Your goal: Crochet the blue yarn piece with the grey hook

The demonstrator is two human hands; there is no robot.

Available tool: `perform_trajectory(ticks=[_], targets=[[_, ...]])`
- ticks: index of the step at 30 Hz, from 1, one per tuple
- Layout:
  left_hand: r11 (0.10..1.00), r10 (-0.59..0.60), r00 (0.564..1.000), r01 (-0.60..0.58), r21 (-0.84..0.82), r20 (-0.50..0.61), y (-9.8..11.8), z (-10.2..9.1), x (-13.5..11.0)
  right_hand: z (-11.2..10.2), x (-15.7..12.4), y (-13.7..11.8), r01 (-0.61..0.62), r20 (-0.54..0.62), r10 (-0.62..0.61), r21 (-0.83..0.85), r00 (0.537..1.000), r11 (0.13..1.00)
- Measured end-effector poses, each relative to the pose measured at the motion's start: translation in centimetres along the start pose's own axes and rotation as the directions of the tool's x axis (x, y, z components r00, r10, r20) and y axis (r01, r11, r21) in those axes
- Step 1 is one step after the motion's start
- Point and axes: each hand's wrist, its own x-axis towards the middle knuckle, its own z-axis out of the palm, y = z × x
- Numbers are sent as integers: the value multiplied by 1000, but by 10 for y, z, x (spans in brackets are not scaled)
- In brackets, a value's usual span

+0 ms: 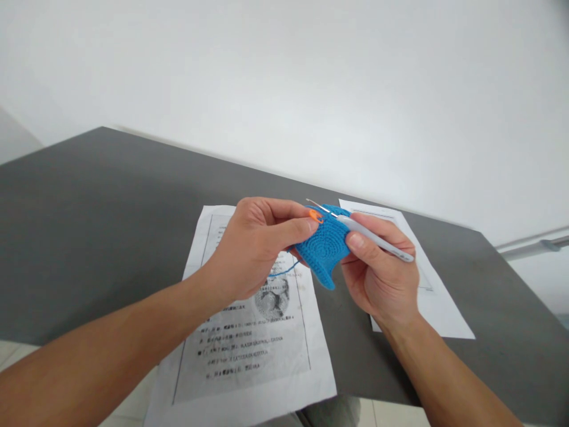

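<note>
A blue crocheted piece is held up above the table between both hands. My left hand pinches its left edge, thumb and fingers closed beside an orange stitch marker clipped to the top. My right hand grips a white-handled crochet hook, whose thin metal tip pokes out past the piece's upper edge. A strand of blue yarn trails down from the piece behind my left hand.
A dark grey table stands against a white wall. A printed instruction sheet with a photo lies under my hands and overhangs the near edge. A second white sheet lies to the right.
</note>
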Motion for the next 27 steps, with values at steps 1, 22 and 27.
perform_trajectory(ticks=[1,22,27], targets=[[1000,6,1000,-6,-1,6,0,0,0,0,0,0,-1,-1,1,1,1000,1000],[997,71,997,-71,41,15,-3,-4,4,3,0,1,21,-19,-21,30,1000,999],[996,72,997,-72,47,8,-2,-4,4,3,0,0,4,5,-4,13,1000,1000]])
